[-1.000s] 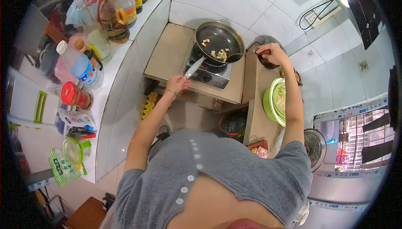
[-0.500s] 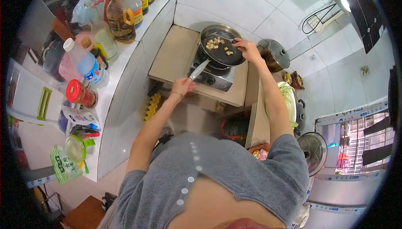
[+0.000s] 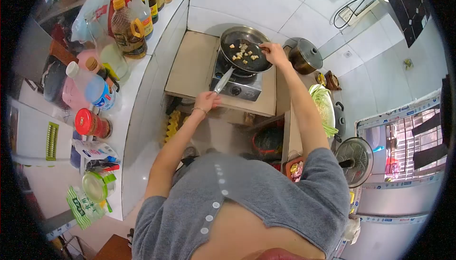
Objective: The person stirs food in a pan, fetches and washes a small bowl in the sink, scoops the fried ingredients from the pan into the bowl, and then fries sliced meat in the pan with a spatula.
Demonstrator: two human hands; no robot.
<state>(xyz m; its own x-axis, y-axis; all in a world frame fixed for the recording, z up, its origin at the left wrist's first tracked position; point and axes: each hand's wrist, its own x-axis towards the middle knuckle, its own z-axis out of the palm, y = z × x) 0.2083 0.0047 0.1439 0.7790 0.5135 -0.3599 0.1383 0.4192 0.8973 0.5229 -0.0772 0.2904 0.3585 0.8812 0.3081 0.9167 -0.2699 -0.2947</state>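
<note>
A dark frying pan (image 3: 259, 65) sits on the gas stove (image 3: 247, 90), with small pale browned cubes of food (image 3: 243, 51) spread over its middle. My left hand (image 3: 207, 101) is closed around the end of the pan's light-coloured handle (image 3: 223, 80). Over the pan's right side, my right hand (image 3: 274, 53) grips the dark handle of a spatula (image 3: 263, 49). The spatula's blade is hard to make out against the pan.
A lidded pot (image 3: 306, 56) stands right of the stove, near a basket of green vegetables (image 3: 325, 108). Sauce bottles (image 3: 128, 29), a red-lidded jar (image 3: 92, 123) and a green-clipped jar (image 3: 98, 185) line the left ledge. A glass lid (image 3: 355, 161) is at right.
The food cubes have shifted from two clumps into a looser spread. My right hand has moved slightly at the pan's rim; my left hand stays on the handle. The camera view has shifted a little.
</note>
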